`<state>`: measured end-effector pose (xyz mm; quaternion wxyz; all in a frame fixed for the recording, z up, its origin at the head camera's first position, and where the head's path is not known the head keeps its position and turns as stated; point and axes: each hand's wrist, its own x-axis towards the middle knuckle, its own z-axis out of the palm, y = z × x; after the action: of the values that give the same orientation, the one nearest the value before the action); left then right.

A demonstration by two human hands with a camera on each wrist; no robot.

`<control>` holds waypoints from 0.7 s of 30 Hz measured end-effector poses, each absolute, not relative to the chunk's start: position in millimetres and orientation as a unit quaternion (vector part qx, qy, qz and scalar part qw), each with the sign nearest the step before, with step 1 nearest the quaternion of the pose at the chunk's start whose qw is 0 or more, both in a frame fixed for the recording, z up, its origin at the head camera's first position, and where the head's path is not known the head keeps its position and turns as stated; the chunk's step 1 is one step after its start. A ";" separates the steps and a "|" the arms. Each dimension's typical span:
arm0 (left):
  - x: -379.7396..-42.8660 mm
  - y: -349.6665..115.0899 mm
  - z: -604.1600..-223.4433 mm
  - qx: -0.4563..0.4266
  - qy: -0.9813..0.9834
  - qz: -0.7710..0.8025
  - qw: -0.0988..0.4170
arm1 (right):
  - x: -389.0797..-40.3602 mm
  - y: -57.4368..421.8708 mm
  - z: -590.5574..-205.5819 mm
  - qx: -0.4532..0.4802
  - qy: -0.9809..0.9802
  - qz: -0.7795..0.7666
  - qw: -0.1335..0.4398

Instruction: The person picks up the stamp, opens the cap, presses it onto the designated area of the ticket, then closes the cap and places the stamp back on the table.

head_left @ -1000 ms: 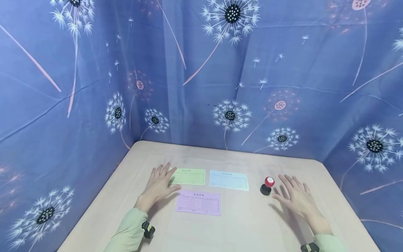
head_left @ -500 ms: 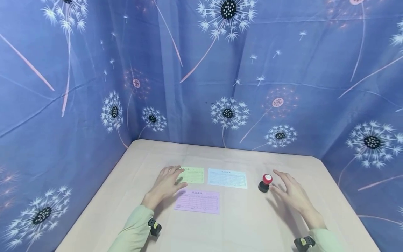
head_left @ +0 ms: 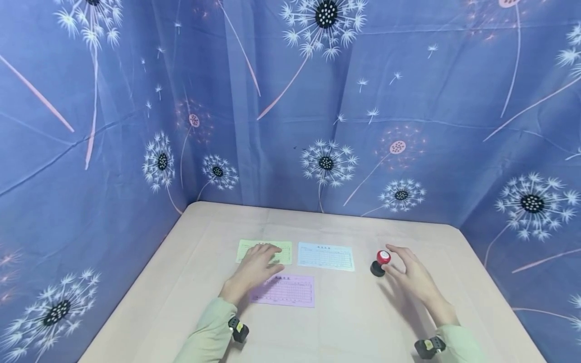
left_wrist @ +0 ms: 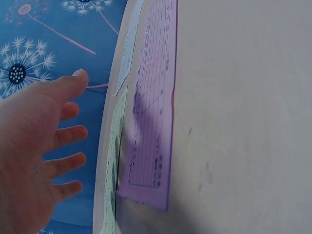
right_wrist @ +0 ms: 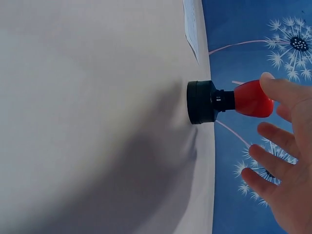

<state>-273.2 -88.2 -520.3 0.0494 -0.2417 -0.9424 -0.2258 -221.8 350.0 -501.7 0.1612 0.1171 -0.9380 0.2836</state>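
Here I am at the reach, as I judge it: my right hand [head_left: 413, 276] is up beside the stamp [right_wrist: 226, 100], thumb and fingers spread wide, nothing held. The stamp stands upright on the table [head_left: 345, 322], to the right of the blue slip [head_left: 326, 257]. Taking hold should call for drawing my fingers in round the red knob [head_left: 384, 256], keeping the base level. Meanwhile my left hand [head_left: 254, 268] is loose and holding nothing, hovering over the green slip [head_left: 286, 253] with the purple slip [head_left: 290, 293] just below.

Now the views! The right wrist gives me the narrow neck and my thumb overlapping the knob; whether they touch, I can't tell. Only the head view shows the pale round label on top. The left wrist catches all three slips, but no stamp at all.
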 end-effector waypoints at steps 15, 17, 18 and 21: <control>-269.7 -61.3 -519.7 -0.251 -0.934 -0.252 0.023 | -225.3 344.8 -506.1 0.122 -0.932 0.301 0.161; -269.7 -57.7 -519.5 -0.252 -0.933 -0.255 0.020 | -226.4 343.5 -506.7 0.124 -0.931 0.301 0.162; -269.8 -56.0 -519.3 -0.252 -0.933 -0.256 0.019 | -226.9 342.8 -506.8 0.125 -0.931 0.301 0.164; -269.9 -50.1 -519.0 -0.256 -0.931 -0.259 0.015 | -227.7 341.6 -508.2 0.128 -0.930 0.302 0.168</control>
<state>-269.9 -50.1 -519.0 0.0150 -0.2561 -0.9311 -0.2594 -227.7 341.6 -508.2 0.1684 0.1280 -0.9295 0.3021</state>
